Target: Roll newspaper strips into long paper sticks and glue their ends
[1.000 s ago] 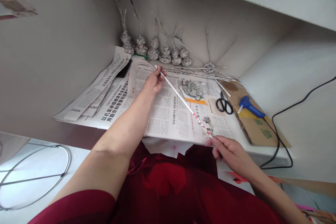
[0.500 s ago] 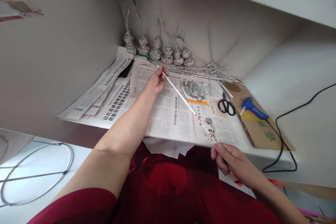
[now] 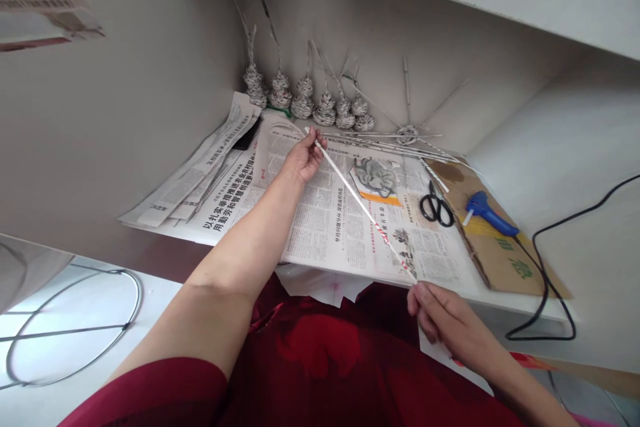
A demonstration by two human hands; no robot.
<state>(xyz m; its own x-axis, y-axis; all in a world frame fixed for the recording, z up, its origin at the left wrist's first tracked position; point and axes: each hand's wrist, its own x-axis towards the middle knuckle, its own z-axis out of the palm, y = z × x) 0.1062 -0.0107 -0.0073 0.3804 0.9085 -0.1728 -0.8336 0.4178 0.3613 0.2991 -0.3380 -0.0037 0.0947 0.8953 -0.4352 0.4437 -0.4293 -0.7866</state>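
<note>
A thin rolled paper stick (image 3: pixel 353 192), white with red marks near its lower part, stretches slantwise between my two hands. My left hand (image 3: pixel 308 155) pinches its far end above the newspaper (image 3: pixel 320 227). At the shelf's front edge, my right hand (image 3: pixel 440 312) grips the near end between thumb and fingers. More rolled paper sticks (image 3: pixel 385 145) lie in a loose bundle just beyond my left hand. A woven paper base (image 3: pixel 407 135) with sticks radiating from it leans against the back wall.
Several woven paper gourds (image 3: pixel 303 100) line the back wall. Black scissors (image 3: pixel 437 205) and a blue glue gun (image 3: pixel 493 215) lie on the right, the gun on cardboard (image 3: pixel 510 267) with its black cord trailing. A pack of grey material (image 3: pixel 375 179) and newspaper strips (image 3: pixel 200 160) rest nearby.
The whole view has shifted slightly, so everything appears a little further right and lower. Both hands keep their hold on the paper stick, which stays at much the same slant.
</note>
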